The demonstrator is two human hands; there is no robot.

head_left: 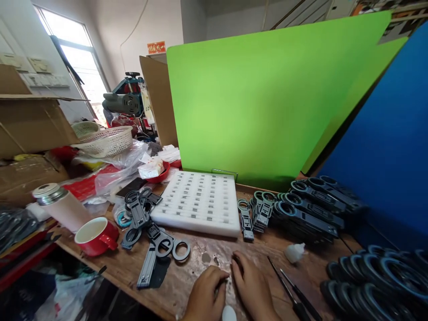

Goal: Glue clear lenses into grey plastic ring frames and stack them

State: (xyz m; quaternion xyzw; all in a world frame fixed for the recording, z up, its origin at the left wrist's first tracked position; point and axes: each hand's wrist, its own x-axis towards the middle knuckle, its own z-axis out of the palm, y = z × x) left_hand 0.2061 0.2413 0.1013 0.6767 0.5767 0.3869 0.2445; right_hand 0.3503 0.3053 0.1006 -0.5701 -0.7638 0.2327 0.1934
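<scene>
My left hand (207,292) rests at the front of the wooden table (187,276), its fingers curled together near a tiny item at the fingertips that is too small to make out. Beside it on the right, my right hand (251,283) lies with its fingers bent and pressed together; whether it holds anything is hidden. A white round piece (229,313) sits between the wrists. Beyond the hands is a white foam tray (200,223) with rows of small metal parts. Grey ring-ended parts (181,251) lie left of my hands.
A red mug (96,236) and a pink thermos (63,207) stand at the left. Stacked ring-ended parts (304,214) fill the right side, near a small bottle (294,253) and two screwdrivers (294,292). A green panel (254,107) rises behind the tray.
</scene>
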